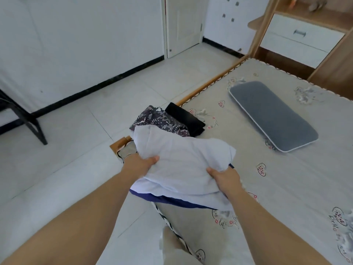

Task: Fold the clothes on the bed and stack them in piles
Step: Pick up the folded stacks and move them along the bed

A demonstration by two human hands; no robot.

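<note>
Pale lavender folded cloth garment point(181, 161), navy edge beneath, held above near corner of grey printed bed mat point(286, 188); gripped by left hand point(138, 165) and right hand point(224, 177), thumbs on top. Beyond: patterned dark folded garment point(160, 121), black folded garment point(185, 118), grey rectangular pillow point(273, 115).

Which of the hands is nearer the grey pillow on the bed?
Right. The right hand grips the white garment's edge on the side toward the grey pillow; the left hand holds the opposite edge, by the bed's corner.
</note>
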